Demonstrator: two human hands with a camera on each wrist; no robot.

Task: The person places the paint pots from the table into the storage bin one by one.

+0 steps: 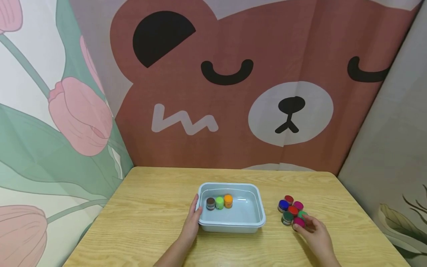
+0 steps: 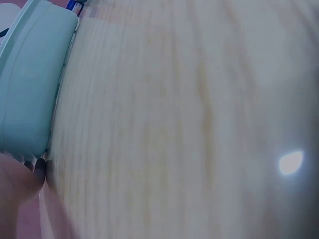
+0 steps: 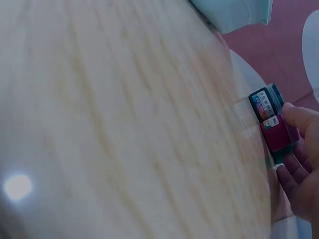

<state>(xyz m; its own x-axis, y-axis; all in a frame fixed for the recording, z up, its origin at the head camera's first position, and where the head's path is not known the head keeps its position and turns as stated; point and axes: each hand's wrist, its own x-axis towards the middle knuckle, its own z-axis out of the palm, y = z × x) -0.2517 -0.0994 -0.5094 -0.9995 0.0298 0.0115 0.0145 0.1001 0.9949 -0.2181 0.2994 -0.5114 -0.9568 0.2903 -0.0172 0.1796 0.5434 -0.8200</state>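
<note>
A pale blue plastic basin [image 1: 230,228] stands on the table, and my left hand [image 1: 191,222] grips its left end, thumb at the rim. Inside, toward the left, sit a brown-lidded paint jar [image 1: 210,203], a light green jar [image 1: 219,203] and an orange jar [image 1: 228,201]. To the right of the basin, my right hand [image 1: 318,237] pinches a magenta-lidded paint jar [image 1: 299,222] between thumb and fingers at the near edge of a cluster. In the right wrist view this magenta jar [image 3: 275,133] is beside a dark green jar [image 3: 263,103].
Around the held jar cluster a blue-lidded jar [image 1: 283,205], red jars [image 1: 288,199], another magenta jar [image 1: 298,205] and a green jar [image 1: 302,214], partly behind the fingers. The wooden table [image 1: 150,207] meets a bear-printed curtain [image 1: 233,148] at its far edge.
</note>
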